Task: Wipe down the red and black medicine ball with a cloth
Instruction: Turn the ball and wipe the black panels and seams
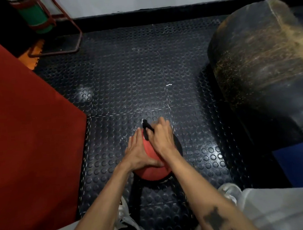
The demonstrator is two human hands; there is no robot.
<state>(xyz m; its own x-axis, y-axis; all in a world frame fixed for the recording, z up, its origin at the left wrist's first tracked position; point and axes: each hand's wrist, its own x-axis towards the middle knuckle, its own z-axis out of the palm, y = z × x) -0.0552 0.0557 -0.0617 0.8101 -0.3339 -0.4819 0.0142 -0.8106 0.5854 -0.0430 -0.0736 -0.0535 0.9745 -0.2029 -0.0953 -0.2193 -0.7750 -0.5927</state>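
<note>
1. The red and black medicine ball [151, 161] is seen on the studded floor mat [123, 77], between the feet.
2. It is steadied by the flat, spread left hand [138, 151].
3. A dark cloth [146, 128] is gripped by the right hand [161, 138] on the ball's top.
4. Wiping is judged underway; how much is left cannot be told.
</note>
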